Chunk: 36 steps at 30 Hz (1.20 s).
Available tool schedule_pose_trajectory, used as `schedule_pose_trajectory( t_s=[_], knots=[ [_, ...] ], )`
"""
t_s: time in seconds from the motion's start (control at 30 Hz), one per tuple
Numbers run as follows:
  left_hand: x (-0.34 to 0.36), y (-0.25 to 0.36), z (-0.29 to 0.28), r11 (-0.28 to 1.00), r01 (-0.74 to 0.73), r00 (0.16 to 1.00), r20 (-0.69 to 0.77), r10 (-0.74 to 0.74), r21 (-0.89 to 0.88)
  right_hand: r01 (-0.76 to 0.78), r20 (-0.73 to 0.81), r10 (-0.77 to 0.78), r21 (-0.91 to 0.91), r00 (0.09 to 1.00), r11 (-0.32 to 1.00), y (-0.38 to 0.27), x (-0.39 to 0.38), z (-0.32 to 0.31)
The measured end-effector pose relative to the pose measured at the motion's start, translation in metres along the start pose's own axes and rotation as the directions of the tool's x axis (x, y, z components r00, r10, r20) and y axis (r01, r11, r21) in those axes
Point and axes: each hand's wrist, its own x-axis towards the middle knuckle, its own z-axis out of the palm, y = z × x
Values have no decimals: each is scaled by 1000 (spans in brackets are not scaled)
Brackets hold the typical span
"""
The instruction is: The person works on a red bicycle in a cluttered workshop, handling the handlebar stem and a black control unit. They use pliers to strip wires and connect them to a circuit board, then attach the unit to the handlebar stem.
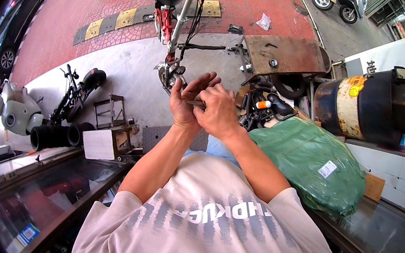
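Observation:
In front of my chest my left hand [185, 105] is turned palm up, its fingers stretched out and apart from the thumb. My right hand [220, 112] is closed, its fingers bent in against the left palm. From its grip sticks out a thin, dark metal piece [196, 103], whose tip lies over the left palm. The exact kind of this piece cannot be made out. Just beyond both hands stands a two-wheeler [175, 25] with a black saddle, a red and silver frame and hanging black cables. The hands hide part of its lower end.
To the right stand a wooden-topped table [283, 55], a rusty black-and-white drum [364, 104] and a green plastic-wrapped bundle [310, 161]. An orange-and-white bottle [263, 105] lies among black parts. At left are a small metal frame [110, 113], black tyres [52, 137] and a glass-topped case [49, 203].

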Motion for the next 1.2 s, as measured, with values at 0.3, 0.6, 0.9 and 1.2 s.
schedule_pose_trajectory(
  t_s=[0.3,0.6,0.9,1.2],
  knots=[
    [236,-75,-1,961,251,968,-21,-250,112,-302,-2,402,657,916,691,237,112,30],
    [262,-75,-111,377,675,737,-603,-305,634,-913,-166,926,180,339,366,638,118,136],
    [142,35,-171,312,916,232,-967,107,254,-998,136,989,40,-51,-57,811,159,167],
    [174,10,-119,270,887,379,-925,37,374,-986,158,975,-87,-153,-141,818,188,162]
  ],
)
